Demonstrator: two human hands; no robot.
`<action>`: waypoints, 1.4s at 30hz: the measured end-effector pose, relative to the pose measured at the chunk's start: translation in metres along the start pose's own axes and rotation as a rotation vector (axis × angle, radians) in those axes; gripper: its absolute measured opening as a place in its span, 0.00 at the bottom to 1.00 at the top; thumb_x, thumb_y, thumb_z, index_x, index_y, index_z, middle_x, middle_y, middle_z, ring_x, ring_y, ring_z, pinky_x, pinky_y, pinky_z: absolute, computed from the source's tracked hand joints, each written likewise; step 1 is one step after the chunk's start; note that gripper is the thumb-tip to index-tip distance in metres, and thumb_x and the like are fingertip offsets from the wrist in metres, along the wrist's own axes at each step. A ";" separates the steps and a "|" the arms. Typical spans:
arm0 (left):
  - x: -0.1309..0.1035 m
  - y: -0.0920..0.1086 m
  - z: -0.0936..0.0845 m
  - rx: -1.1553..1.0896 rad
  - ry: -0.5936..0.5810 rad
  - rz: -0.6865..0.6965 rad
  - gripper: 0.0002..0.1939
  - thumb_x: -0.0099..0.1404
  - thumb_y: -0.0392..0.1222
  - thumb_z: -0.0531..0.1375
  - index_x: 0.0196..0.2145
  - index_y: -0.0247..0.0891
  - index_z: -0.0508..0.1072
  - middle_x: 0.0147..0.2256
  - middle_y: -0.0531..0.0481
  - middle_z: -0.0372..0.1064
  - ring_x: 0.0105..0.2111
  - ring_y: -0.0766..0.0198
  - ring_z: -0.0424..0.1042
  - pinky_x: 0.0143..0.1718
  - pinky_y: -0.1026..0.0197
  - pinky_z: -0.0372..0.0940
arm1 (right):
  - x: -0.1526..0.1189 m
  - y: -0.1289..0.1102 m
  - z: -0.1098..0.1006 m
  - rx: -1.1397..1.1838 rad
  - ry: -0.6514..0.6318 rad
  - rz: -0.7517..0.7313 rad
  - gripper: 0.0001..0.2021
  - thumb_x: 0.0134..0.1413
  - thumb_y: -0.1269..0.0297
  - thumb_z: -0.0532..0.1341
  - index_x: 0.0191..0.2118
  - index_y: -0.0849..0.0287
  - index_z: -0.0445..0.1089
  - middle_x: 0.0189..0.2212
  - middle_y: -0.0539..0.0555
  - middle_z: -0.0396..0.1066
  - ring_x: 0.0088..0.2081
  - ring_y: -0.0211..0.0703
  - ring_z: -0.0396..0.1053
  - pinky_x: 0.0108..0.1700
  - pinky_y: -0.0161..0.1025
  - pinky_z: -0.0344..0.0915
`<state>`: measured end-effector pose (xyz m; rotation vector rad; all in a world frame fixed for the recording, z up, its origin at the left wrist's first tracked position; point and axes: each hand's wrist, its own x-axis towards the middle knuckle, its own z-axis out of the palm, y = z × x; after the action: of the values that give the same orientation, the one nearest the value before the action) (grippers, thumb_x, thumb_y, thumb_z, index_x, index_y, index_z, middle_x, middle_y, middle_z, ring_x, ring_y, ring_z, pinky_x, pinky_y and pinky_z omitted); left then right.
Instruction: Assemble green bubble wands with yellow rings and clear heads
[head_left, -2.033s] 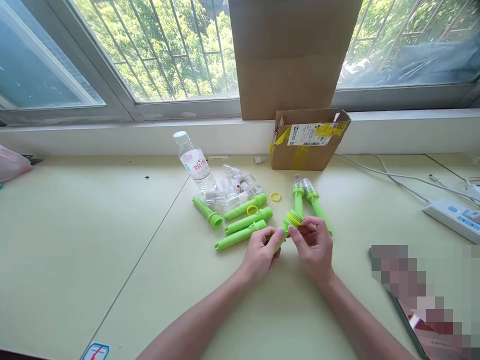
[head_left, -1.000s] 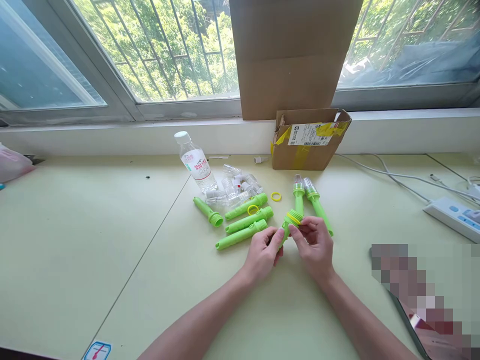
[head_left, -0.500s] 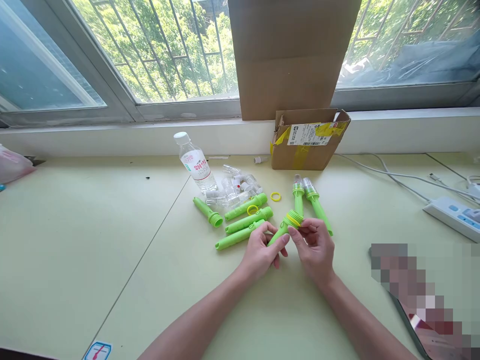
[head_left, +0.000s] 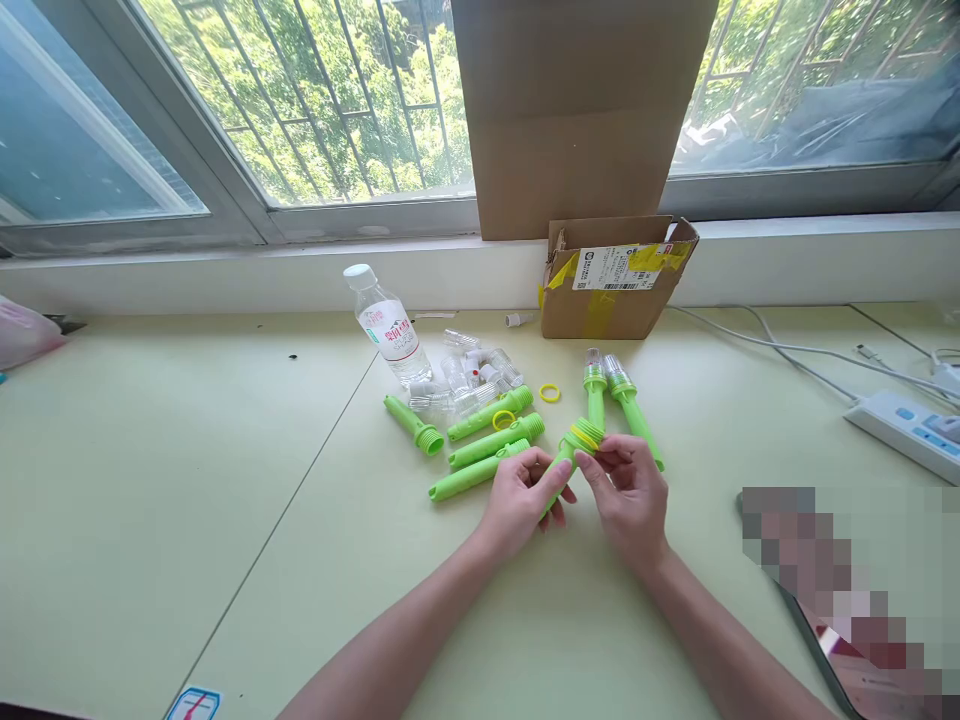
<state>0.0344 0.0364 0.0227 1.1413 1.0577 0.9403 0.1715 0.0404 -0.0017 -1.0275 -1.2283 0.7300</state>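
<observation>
My left hand (head_left: 521,505) is closed around a green plastic tube (head_left: 562,470), its threaded end pointing up and away to the right. A yellow ring (head_left: 585,438) sits around that threaded end, and my right hand (head_left: 628,490) pinches at it with thumb and fingers. Left of my hands lie several more green tubes (head_left: 469,485) with open threaded ends. Two green tubes fitted with clear ribbed caps (head_left: 619,375) rest just beyond my right hand. One loose yellow ring (head_left: 550,393) lies on the table, and another yellow ring (head_left: 504,421) lies among the tubes.
Clear ribbed caps with white parts (head_left: 457,375) are heaped behind the tubes, beside a water bottle (head_left: 390,335). An open cardboard box (head_left: 615,300) stands by the window. To the right are a power strip (head_left: 911,430), white cables (head_left: 795,348) and a partly blurred phone (head_left: 817,640).
The tube in my left hand has tilted slightly more upright, its lower end shifting toward me. My right fingers stay at the yellow ring. The whole view has shifted slightly.
</observation>
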 end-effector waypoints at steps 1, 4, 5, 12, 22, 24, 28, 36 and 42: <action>0.000 -0.001 0.001 0.021 0.013 0.015 0.20 0.61 0.57 0.58 0.29 0.35 0.67 0.25 0.50 0.70 0.16 0.69 0.66 0.13 0.68 0.55 | 0.000 0.001 0.000 -0.005 0.009 0.006 0.09 0.51 0.67 0.67 0.36 0.55 0.65 0.30 0.49 0.71 0.30 0.39 0.73 0.33 0.39 0.73; 0.000 -0.002 0.004 0.077 0.043 0.047 0.20 0.63 0.57 0.57 0.29 0.35 0.70 0.23 0.52 0.66 0.17 0.69 0.65 0.15 0.67 0.56 | 0.001 0.005 0.001 -0.020 0.023 0.034 0.10 0.50 0.65 0.67 0.36 0.56 0.65 0.30 0.49 0.70 0.30 0.40 0.72 0.33 0.40 0.73; 0.000 -0.002 0.005 0.087 0.050 0.051 0.20 0.63 0.57 0.56 0.29 0.35 0.69 0.21 0.54 0.64 0.16 0.70 0.63 0.15 0.67 0.55 | 0.002 0.005 0.001 -0.019 0.019 0.047 0.11 0.50 0.64 0.67 0.36 0.56 0.65 0.30 0.50 0.70 0.30 0.40 0.72 0.34 0.40 0.73; 0.000 0.002 -0.001 0.009 -0.022 0.021 0.22 0.64 0.60 0.53 0.25 0.37 0.65 0.15 0.57 0.57 0.11 0.72 0.55 0.11 0.67 0.49 | 0.001 -0.001 0.004 0.082 -0.052 0.122 0.11 0.51 0.64 0.66 0.37 0.54 0.63 0.31 0.50 0.71 0.31 0.40 0.73 0.32 0.39 0.73; -0.001 0.001 0.002 -0.073 0.050 -0.040 0.21 0.55 0.55 0.65 0.36 0.40 0.60 0.23 0.56 0.69 0.13 0.72 0.61 0.12 0.70 0.51 | -0.001 -0.005 0.004 0.049 -0.011 0.065 0.10 0.51 0.67 0.66 0.36 0.55 0.63 0.29 0.49 0.71 0.28 0.39 0.72 0.31 0.38 0.72; -0.001 0.001 0.001 -0.094 0.040 -0.041 0.22 0.55 0.55 0.65 0.35 0.40 0.59 0.23 0.55 0.70 0.12 0.72 0.62 0.12 0.70 0.51 | 0.000 -0.006 0.004 0.050 -0.014 0.078 0.10 0.51 0.66 0.66 0.36 0.55 0.63 0.29 0.49 0.71 0.29 0.39 0.72 0.31 0.38 0.72; 0.000 0.003 -0.002 -0.123 -0.002 -0.041 0.21 0.56 0.56 0.63 0.33 0.39 0.59 0.23 0.53 0.71 0.12 0.71 0.62 0.11 0.70 0.49 | 0.001 -0.006 0.004 0.066 -0.041 0.096 0.10 0.52 0.65 0.65 0.36 0.54 0.62 0.30 0.49 0.72 0.29 0.39 0.72 0.29 0.38 0.71; 0.001 0.000 0.003 -0.047 -0.010 -0.008 0.19 0.60 0.56 0.60 0.34 0.36 0.66 0.28 0.49 0.72 0.20 0.67 0.69 0.16 0.68 0.58 | 0.000 -0.006 0.003 0.044 0.026 0.073 0.10 0.50 0.66 0.67 0.35 0.55 0.64 0.28 0.49 0.71 0.27 0.38 0.71 0.28 0.36 0.70; 0.001 -0.003 0.001 -0.028 -0.006 0.031 0.18 0.63 0.55 0.57 0.36 0.35 0.68 0.24 0.53 0.66 0.15 0.73 0.60 0.13 0.69 0.51 | -0.001 -0.004 0.004 0.042 -0.004 0.079 0.11 0.51 0.67 0.66 0.37 0.54 0.63 0.32 0.50 0.72 0.32 0.40 0.73 0.34 0.40 0.72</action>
<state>0.0360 0.0364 0.0203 1.1399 1.0218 0.9731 0.1670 0.0390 0.0014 -1.0447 -1.1763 0.8162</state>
